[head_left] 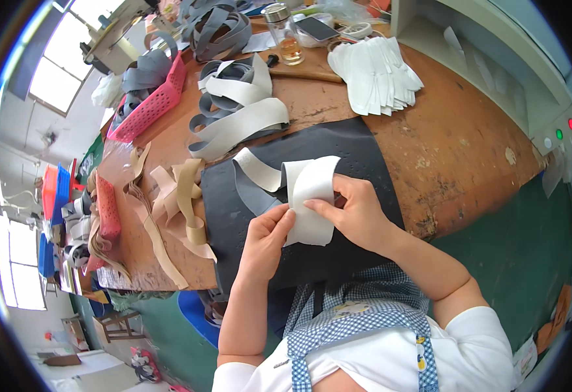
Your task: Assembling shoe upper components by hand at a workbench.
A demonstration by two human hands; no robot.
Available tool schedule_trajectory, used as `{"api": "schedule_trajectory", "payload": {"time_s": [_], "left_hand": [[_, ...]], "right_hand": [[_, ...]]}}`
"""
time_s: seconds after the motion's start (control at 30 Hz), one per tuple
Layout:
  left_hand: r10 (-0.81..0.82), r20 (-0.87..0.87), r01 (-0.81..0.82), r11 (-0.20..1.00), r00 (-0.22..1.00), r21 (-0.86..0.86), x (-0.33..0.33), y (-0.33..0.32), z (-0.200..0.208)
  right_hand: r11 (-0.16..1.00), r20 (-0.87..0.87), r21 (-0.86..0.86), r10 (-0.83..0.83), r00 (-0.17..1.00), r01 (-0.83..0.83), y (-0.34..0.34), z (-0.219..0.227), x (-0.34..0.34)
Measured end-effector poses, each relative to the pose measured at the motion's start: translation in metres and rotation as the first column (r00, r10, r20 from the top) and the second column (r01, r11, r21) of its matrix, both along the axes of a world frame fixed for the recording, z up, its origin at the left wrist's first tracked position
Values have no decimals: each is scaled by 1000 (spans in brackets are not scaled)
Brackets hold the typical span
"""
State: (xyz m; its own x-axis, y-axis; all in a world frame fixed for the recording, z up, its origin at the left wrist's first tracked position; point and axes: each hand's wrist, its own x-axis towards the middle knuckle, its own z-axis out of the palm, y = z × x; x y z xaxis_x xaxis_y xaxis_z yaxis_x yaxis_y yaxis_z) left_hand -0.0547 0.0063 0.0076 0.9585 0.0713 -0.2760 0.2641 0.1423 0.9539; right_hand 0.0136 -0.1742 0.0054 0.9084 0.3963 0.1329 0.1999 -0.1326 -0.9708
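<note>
A white-and-grey curved strip piece (309,196) lies on the black mat (371,157) in front of me. My left hand (266,238) pinches its lower left edge with thumb and fingers. My right hand (354,212) presses on its right side, the fingertips on the white face. A thin tail of the strip (256,168) curls away to the upper left over the mat.
A heap of grey and white strips (240,111) sits behind the mat, beige strips (181,196) to the left. A pink basket (152,101) holds grey pieces. A stack of white cut pieces (377,72), a glass jar (286,36) and a phone (315,27) stand at the back of the wooden table (469,144).
</note>
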Motion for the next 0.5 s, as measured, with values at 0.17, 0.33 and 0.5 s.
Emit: {"api": "schedule_trajectory", "payload": {"time_s": [0.17, 0.33, 0.5], "left_hand": [[-78, 14, 78, 997, 997, 12, 3, 10, -5], [48, 28, -48, 999, 998, -24, 14, 2, -6], [-2, 35, 4, 998, 999, -64, 10, -3, 3]], "right_hand": [[991, 621, 15, -113, 776, 132, 1, -4, -14], [996, 675, 77, -89, 732, 51, -7, 11, -36], [956, -264, 289, 33, 964, 47, -6, 15, -17]]}}
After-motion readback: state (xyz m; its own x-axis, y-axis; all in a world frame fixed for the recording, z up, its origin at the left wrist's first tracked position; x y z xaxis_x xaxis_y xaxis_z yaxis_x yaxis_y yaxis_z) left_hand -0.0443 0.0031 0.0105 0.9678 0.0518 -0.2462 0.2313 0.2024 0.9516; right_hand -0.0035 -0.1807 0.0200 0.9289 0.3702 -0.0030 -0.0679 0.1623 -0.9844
